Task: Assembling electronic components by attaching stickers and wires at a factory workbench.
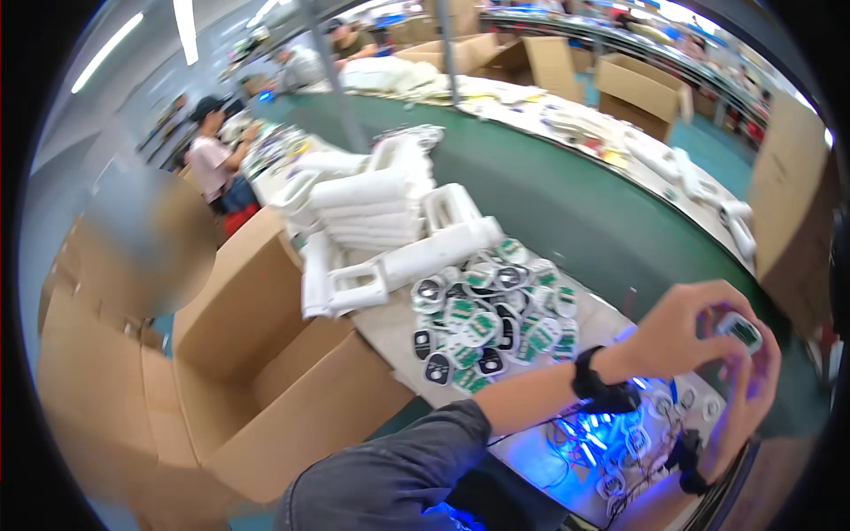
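My left hand (689,329) is raised at the right, its thumb and fingers curled round a small circuit-board piece (742,332) with a green face and pale rim. My right hand (751,389) meets it from below, fingers closed on the same piece. Black bands circle both wrists. Left of my forearm lies a heap of rounded white pieces with green circuit boards (478,327), some turned to show black faces. Beneath my wrists, blue-lit strips and thin wires (589,438) lie among small round white parts.
White plastic housings (367,208) are stacked beyond the heap. An open cardboard box (301,389) stands at the left. A green conveyor belt (567,212) runs behind the bench, with white parts along its far side. People work at the far left, and a tall cardboard sheet (792,186) stands at the right.
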`<action>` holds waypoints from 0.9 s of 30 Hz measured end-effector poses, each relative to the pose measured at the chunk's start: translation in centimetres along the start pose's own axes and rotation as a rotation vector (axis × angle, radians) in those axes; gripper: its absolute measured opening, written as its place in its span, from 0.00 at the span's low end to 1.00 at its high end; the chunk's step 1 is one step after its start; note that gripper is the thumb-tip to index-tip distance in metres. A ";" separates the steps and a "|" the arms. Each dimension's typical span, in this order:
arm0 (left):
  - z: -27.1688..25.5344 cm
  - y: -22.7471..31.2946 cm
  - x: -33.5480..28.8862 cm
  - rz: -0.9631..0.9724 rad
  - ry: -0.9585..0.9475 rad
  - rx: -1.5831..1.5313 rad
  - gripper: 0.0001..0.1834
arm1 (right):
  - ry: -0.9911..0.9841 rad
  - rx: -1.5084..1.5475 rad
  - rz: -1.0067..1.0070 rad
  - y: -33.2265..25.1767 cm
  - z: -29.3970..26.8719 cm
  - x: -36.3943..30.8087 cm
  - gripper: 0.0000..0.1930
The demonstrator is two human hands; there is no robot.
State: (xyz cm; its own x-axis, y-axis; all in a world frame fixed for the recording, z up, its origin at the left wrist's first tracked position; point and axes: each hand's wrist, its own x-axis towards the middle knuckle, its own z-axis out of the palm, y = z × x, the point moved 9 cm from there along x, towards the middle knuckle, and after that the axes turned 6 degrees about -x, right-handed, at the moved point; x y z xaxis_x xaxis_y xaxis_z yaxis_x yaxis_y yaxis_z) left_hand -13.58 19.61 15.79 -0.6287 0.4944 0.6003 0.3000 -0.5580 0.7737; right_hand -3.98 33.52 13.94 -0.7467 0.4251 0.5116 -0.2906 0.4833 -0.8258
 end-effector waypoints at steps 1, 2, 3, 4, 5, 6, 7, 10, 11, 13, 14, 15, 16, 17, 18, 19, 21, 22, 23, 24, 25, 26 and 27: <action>-0.4 0.1 -0.2 -0.037 0.002 0.062 0.16 | -0.035 0.027 0.002 -0.2 0.8 0.1 0.19; -0.3 -0.1 -0.2 -0.033 -0.022 0.048 0.16 | -0.059 0.033 0.020 0.1 1.2 0.0 0.18; -0.4 -0.1 -0.2 -0.006 -0.012 0.045 0.16 | -0.087 0.043 0.037 0.4 1.4 0.0 0.18; -0.4 0.0 -0.1 0.020 0.003 0.047 0.16 | -0.071 0.038 0.033 0.6 1.1 0.1 0.18; -0.1 0.2 -0.1 0.019 -0.007 0.044 0.16 | -0.105 0.063 0.086 1.2 1.4 -0.1 0.19; 0.0 0.3 -0.2 0.004 0.001 0.037 0.16 | -0.144 0.092 0.138 1.7 1.8 -0.4 0.21; -0.1 0.3 -0.3 -0.011 0.012 0.032 0.17 | -0.142 0.096 0.139 1.4 1.5 -0.5 0.21; -0.3 0.6 -0.7 0.024 0.066 -0.003 0.18 | -0.589 -0.307 0.113 0.8 4.9 -2.4 0.35; -0.1 0.5 -0.7 0.018 0.059 -0.010 0.18 | -0.582 -0.311 0.121 1.1 4.8 -2.5 0.35; -0.1 0.7 -0.5 0.085 0.087 -0.013 0.20 | -0.684 -0.415 -0.051 1.4 5.8 -3.4 0.35; -0.3 0.4 -0.4 0.109 0.115 -0.046 0.22 | -0.670 -0.487 -0.139 2.3 5.6 -3.6 0.35; -0.8 0.5 -0.4 0.127 0.113 -0.019 0.22 | -0.681 -0.459 -0.157 2.6 6.2 -3.6 0.34; -1.6 0.6 -0.5 0.138 0.118 0.007 0.22 | -0.699 -0.428 -0.169 2.8 7.3 -3.3 0.33; -2.4 0.9 -0.7 0.145 0.134 0.000 0.22 | -0.713 -0.353 -0.156 2.6 8.2 -3.0 0.32; -2.8 0.8 -0.6 0.147 0.143 -0.026 0.22 | -0.764 -0.318 -0.096 2.6 8.6 -2.7 0.32; -2.9 0.4 -0.2 0.104 0.193 -0.084 0.20 | -0.757 -0.360 -0.133 2.8 8.3 -2.5 0.33; -2.4 0.5 0.3 0.102 0.193 -0.139 0.20 | -0.739 -0.306 -0.186 3.5 7.9 -2.3 0.31; -2.6 0.6 0.2 0.086 0.195 -0.123 0.20 | -0.751 -0.330 -0.145 3.5 7.9 -2.3 0.30; -2.6 0.1 0.3 0.070 0.179 -0.150 0.20 | -0.766 -0.348 -0.116 3.7 7.9 -2.2 0.30; -2.5 -0.1 0.3 0.087 0.161 -0.097 0.20 | -0.753 -0.364 -0.095 4.4 7.6 -2.0 0.30; -2.4 -0.1 0.4 0.107 0.145 -0.040 0.20 | -0.736 -0.352 -0.130 4.8 7.4 -2.0 0.30; -2.2 -0.3 0.3 0.085 0.137 -0.015 0.20 | -0.724 -0.334 -0.169 4.9 7.4 -2.2 0.30; -2.2 -0.6 0.3 0.079 0.133 -0.024 0.20 | -0.720 -0.339 -0.159 5.0 7.4 -2.3 0.30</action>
State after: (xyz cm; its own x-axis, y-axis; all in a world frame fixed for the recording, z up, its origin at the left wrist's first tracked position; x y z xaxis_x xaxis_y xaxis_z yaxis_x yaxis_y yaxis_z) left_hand -15.50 18.63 15.10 -0.6935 0.3567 0.6260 0.3359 -0.6085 0.7189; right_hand -8.15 29.34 6.87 -0.9471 -0.2091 0.2434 -0.3149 0.7515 -0.5797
